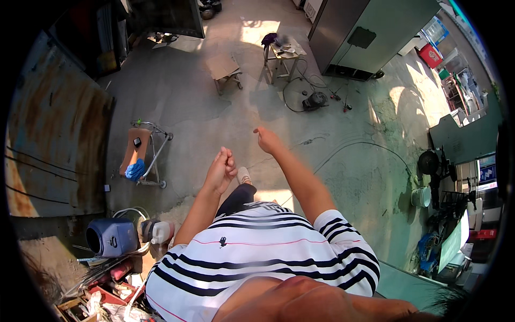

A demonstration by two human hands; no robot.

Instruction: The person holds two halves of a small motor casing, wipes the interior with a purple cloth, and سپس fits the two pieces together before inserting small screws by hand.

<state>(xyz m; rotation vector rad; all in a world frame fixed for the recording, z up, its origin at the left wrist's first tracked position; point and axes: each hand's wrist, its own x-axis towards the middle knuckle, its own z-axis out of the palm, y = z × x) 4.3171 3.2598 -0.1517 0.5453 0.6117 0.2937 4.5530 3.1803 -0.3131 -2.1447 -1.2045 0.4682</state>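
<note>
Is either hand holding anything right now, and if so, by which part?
Nothing appears to be held: the left hand is loosely curled with no object showing, and the right hand, its palm hidden, shows no object either.

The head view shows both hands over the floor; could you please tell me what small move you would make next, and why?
I would probably take one short step forward, keeping left of the dark cable, since it curves across the floor ahead on the right. The left hand and right hand seem to hold or touch nothing, and the low stool stands farther ahead.
</note>
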